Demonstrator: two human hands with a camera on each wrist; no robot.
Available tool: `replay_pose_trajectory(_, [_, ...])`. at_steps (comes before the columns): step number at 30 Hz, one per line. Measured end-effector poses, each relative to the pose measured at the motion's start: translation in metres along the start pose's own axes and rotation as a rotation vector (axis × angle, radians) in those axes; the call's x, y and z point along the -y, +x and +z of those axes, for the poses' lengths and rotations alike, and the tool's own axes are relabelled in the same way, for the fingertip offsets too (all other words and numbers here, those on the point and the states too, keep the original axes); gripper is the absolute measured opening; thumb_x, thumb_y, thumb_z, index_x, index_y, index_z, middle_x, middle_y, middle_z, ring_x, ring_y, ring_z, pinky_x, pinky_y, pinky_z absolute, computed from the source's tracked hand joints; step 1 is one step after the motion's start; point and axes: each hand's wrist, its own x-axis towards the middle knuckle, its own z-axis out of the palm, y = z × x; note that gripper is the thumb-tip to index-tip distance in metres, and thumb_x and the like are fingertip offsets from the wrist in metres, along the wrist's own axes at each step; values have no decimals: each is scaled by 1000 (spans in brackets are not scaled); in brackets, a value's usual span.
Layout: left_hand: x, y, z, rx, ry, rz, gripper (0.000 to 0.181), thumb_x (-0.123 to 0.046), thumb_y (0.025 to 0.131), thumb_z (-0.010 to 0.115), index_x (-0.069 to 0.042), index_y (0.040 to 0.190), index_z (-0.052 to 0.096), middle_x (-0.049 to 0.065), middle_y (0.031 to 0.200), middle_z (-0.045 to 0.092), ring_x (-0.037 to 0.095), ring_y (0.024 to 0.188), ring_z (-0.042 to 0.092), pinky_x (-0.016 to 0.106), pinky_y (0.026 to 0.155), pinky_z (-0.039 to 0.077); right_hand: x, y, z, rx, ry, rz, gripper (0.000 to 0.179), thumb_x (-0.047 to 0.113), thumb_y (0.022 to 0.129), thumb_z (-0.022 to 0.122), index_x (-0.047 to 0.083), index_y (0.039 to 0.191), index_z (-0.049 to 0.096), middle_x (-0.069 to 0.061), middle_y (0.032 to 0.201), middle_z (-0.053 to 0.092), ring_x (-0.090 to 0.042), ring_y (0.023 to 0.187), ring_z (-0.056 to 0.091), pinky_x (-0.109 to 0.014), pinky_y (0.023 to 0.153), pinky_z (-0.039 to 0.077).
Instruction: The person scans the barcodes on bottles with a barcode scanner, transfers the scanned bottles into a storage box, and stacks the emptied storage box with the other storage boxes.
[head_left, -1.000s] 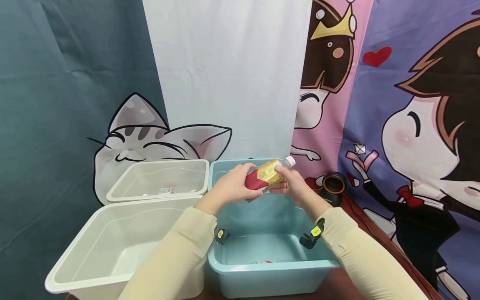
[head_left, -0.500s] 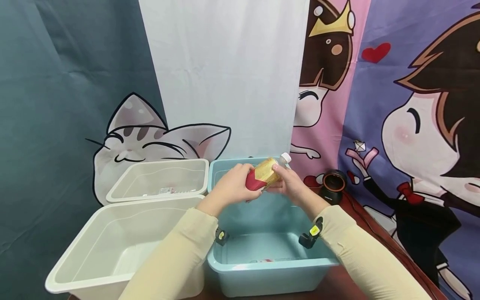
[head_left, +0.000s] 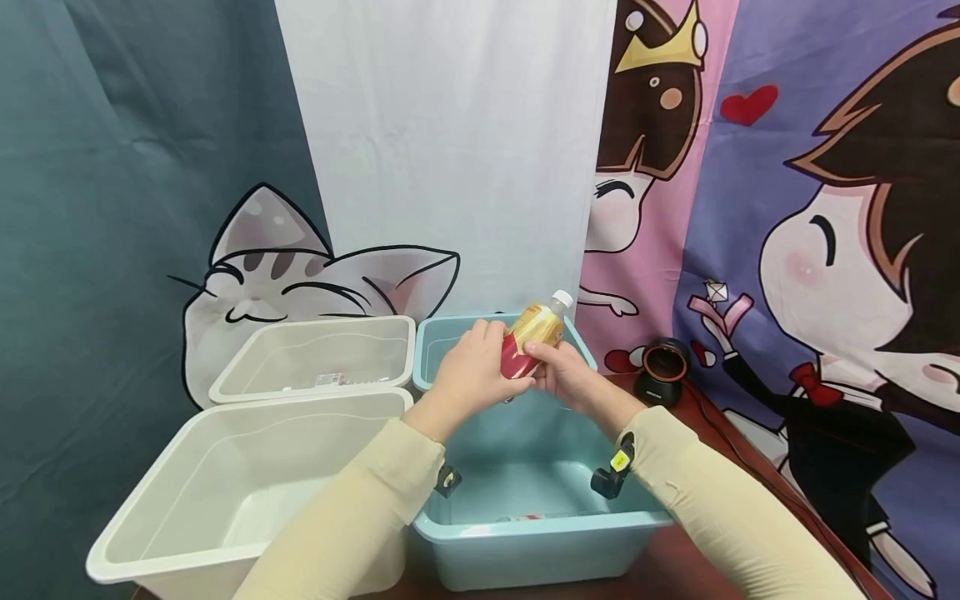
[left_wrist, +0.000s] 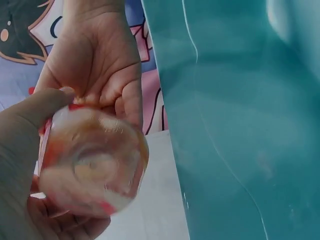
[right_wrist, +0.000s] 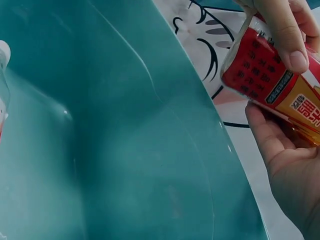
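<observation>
Tilted over the blue tub is a drink bottle with a white cap and a red and yellow label. My left hand grips its lower end. In the left wrist view the clear base of the bottle faces the camera, between my left thumb and fingers. My right hand also holds it, the thumb across the label and the fingers beneath. The right wrist view shows printed characters on the red label of the bottle; its neck is out of frame there.
Left of the blue tub stands a large white tub, with a smaller white bin behind. A smaller blue bin is at the back. A black device with a round opening stands right. Something red and clear lies in the blue tub.
The bottle has turned more upright, its cap rising and shifting left. My right hand has moved left, closer to my left hand.
</observation>
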Motion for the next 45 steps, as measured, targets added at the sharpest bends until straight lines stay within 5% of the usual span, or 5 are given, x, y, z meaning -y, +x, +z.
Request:
replay_pose_trajectory(12, [16, 3, 2, 177, -460, -149, 73, -67, 65, 66, -16, 113, 45, -3, 93, 55, 12, 79, 56, 27, 60, 49, 5, -1, -10, 139, 158, -205, 46, 18, 86, 44, 9, 131, 36, -12, 121, 50, -25, 109, 52, -38, 90, 45])
replay_pose_trajectory(23, [14, 4, 4, 27, -263, -126, 65, -58, 62, 72, -15, 99, 41, -2, 87, 47, 13, 71, 50, 25, 54, 45, 3, 2, -8, 174, 147, -166, 45, 23, 93, 40, 9, 134, 32, -13, 125, 51, -26, 112, 52, -43, 93, 41])
replay_pose_trajectory(34, [6, 2, 0, -232, 231, 168, 70, -50, 57, 73, -6, 100, 41, 7, 91, 39, 20, 77, 42, 31, 56, 44, 3, 4, -4, 74, 192, -85, 45, 31, 95, 47, 6, 131, 35, -14, 119, 58, -29, 107, 57, -45, 94, 39])
replay_pose_trajectory(40, [5, 0, 2, -214, 193, 165, 81, -63, 56, 74, -6, 102, 41, 6, 91, 38, 19, 75, 40, 31, 56, 43, 6, 3, -9, 44, 193, -123, 42, 28, 92, 48, 8, 127, 39, -10, 114, 59, -23, 102, 60, -39, 90, 44])
replay_pose_trajectory(45, [11, 2, -3, -70, 168, 41, 81, -68, 64, 64, -9, 116, 44, 6, 103, 46, 22, 89, 46, 36, 66, 46, 19, -2, -20, 109, 405, -253, 44, 22, 84, 56, 11, 124, 42, -6, 112, 56, -21, 102, 56, -35, 87, 47])
